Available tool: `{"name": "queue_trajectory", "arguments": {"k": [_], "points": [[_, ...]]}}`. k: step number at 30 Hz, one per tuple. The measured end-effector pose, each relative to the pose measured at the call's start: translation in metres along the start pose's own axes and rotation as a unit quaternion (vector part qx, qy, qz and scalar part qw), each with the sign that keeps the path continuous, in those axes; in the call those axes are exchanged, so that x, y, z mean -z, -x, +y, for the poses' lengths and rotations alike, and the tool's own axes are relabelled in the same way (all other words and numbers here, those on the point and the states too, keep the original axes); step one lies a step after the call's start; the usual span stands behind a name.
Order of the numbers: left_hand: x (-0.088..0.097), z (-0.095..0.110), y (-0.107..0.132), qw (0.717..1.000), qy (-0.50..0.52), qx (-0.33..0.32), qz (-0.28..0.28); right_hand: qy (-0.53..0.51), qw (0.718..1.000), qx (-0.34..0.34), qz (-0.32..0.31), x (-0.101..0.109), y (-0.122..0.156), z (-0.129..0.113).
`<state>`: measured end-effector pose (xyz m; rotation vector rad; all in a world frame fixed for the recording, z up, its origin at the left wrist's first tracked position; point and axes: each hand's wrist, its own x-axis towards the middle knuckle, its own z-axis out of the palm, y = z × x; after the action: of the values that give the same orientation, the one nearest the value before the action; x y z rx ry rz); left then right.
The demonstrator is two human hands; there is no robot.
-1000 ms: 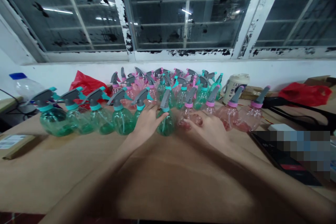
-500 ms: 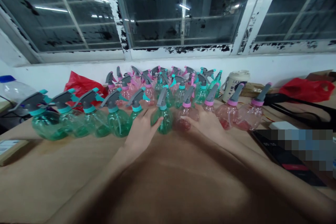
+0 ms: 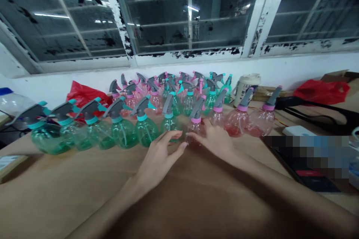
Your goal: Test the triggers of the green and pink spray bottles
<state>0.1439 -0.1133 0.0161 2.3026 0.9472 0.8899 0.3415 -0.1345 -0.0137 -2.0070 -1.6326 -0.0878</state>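
A front row of round spray bottles with grey trigger heads stretches across the table, green ones with teal collars on the left and pink ones on the right. My right hand [image 3: 218,140] is wrapped around the body of a pink spray bottle [image 3: 196,120] near the middle, thumb on its front. My left hand [image 3: 161,153] has its fingers apart and holds nothing. It hovers just in front of the rightmost green spray bottle [image 3: 168,117] of the row, with the thumb pointing towards the pink bottle. Both bottles stand upright on the table.
Behind the row stand several more pink and green spray bottles [image 3: 189,99] against the wall. A paper cup [image 3: 248,84], red plastic bags [image 3: 321,92] and black straps [image 3: 303,106] lie to the right. Another red bag [image 3: 86,95] is at left. Windows rise behind.
My left hand has let go of the green spray bottle and moved towards me and right. My right hand stays at the pink bottle. The view has shifted slightly.
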Motion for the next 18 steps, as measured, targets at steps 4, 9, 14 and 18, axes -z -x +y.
{"name": "queue_trajectory", "arguments": {"k": [4,9,14,18], "points": [[-0.014,0.004,-0.018,0.998,0.051,-0.013,-0.020,0.006,0.999,0.044,-0.015,0.010,0.033,-0.003],[-0.023,0.022,-0.025,0.993,0.102,-0.047,-0.042,-0.021,0.993,0.109,-0.035,0.016,0.063,-0.013],[-0.026,0.029,-0.018,0.988,0.143,-0.052,-0.021,-0.051,0.984,0.167,-0.028,0.013,0.069,-0.012],[-0.030,0.022,-0.012,0.990,0.126,-0.056,0.021,-0.114,0.962,0.242,-0.049,0.000,0.064,0.017]]}}
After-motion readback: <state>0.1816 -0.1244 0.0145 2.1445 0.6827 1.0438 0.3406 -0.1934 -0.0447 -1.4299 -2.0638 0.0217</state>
